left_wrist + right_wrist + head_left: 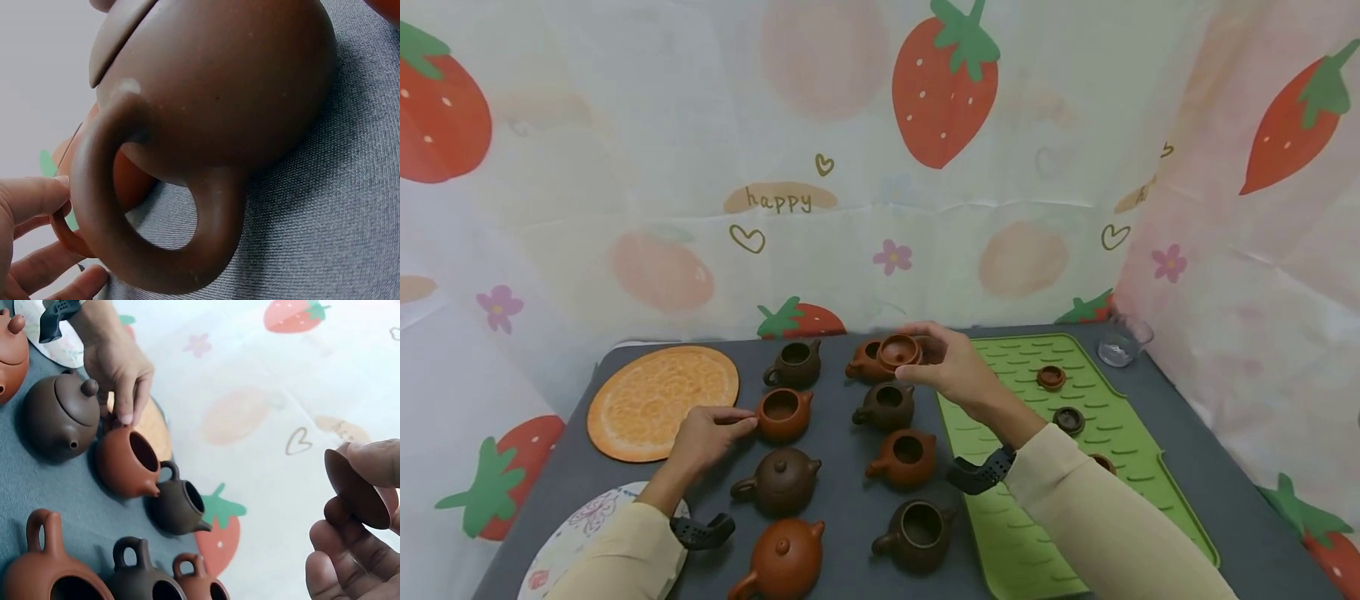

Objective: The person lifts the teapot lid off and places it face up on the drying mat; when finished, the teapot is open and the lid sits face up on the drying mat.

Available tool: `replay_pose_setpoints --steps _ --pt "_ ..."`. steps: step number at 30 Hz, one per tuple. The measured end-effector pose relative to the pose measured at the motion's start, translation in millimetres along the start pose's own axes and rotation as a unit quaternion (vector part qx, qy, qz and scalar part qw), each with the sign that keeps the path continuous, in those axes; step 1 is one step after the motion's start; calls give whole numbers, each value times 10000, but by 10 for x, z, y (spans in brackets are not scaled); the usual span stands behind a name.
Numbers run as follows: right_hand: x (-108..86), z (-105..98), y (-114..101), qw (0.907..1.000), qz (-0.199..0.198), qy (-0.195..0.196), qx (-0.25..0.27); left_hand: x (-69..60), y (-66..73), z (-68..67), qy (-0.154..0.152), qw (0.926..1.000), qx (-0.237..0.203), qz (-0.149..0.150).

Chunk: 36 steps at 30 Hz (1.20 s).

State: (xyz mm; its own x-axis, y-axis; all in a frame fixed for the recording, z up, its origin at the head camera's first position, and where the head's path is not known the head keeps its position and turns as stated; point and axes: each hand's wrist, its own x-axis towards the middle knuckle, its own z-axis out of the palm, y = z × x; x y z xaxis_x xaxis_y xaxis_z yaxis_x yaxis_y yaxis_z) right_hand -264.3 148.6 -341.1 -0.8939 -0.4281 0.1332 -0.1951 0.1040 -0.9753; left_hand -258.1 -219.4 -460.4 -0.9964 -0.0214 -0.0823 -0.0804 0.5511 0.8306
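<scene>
From my remote feed I have the left hand [707, 433] pinching the handle of the russet teapot [782, 431], which stands uncovered on the dark bench [842, 525] in the farther half of the left column. My right hand [951, 364], beyond the russet teapot and to its right, grips the brick-red lid [900, 352] between thumb and fingers, holding it aloft with its hollow underside facing the head camera. Just beyond the russet teapot I see an open dark teapot [797, 377]; just nearer than it stands a lidded brown teapot [778, 487], then a lidded orange teapot [782, 562]. To its right runs a column of four open pots: far red pot [867, 372], small dark pot [887, 418], middle red pot [906, 477] and near dark pot [921, 558]. Farther right of it lies a green mat [1022, 542] bearing three small lids [1051, 378], one partly hidden by my right sleeve [1120, 508], with a clear glass vessel [1122, 343] past the mat. Left of the russet teapot sits a round tan mat [662, 404]; nearer and left, a floral white mat [591, 517].
</scene>
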Motion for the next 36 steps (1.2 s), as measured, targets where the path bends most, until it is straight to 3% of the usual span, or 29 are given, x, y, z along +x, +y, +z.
replay_pose_setpoints --steps 7,18,32,36 --pt "-174 -163 36 9980 -311 225 -510 7 -17 -7 -13 10000 13 73" --pt "-446 -404 158 9909 -55 717 -1136 6 -7 -5 -16 10000 29 24" --pt "-612 -572 422 9811 160 1128 -1562 0 -17 4 -12 10000 -67 9" --pt "-656 -601 503 9760 386 1201 -1774 -12 -18 1 18 10000 -49 43"
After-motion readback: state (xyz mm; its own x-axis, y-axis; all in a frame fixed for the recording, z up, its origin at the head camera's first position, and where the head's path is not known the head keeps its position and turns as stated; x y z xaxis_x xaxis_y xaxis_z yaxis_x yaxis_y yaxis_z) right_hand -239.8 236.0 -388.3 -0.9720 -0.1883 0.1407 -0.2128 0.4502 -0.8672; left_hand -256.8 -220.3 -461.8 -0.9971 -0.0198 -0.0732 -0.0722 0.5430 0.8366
